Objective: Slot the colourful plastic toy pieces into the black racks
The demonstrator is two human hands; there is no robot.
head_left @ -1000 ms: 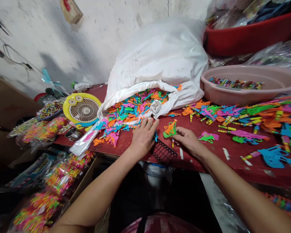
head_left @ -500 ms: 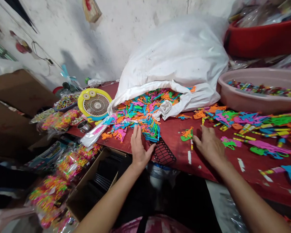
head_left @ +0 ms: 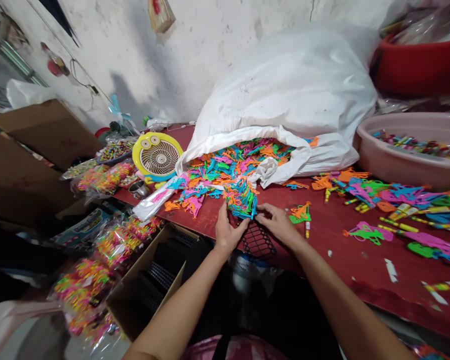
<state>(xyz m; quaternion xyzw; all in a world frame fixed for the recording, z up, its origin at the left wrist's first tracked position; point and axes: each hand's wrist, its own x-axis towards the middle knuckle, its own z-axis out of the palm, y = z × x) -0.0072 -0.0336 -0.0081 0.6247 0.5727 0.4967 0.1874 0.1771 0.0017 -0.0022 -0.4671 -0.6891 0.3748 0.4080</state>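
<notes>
A dense bundle of small, flat plastic toy pieces [head_left: 242,197] in blue, orange, pink and green spills toward me on the red table. My left hand [head_left: 227,230] is closed round its left side, with the thumb in front. On the right side, my right hand [head_left: 281,227] has its fingers bent, fingertips at the bundle's edge. Below and between the hands is a black mesh basket-like piece [head_left: 259,241]; the bundle covers its far part. Behind, a big white sack [head_left: 285,90] lies with its mouth toward me, full of the same pieces.
A yellow fan [head_left: 157,157] and a metal cup [head_left: 138,189] stand left. Right are loose toy pieces with banded sticks [head_left: 401,200], a pink tub [head_left: 408,150] and a red tub [head_left: 420,65]. Bagged pieces [head_left: 114,250] and an open carton [head_left: 116,302] sit below the table's left edge.
My right hand has moved left from beside the loose pieces to the bundle's right side. My left hand has closed in on its left side. The view has shifted slightly.
</notes>
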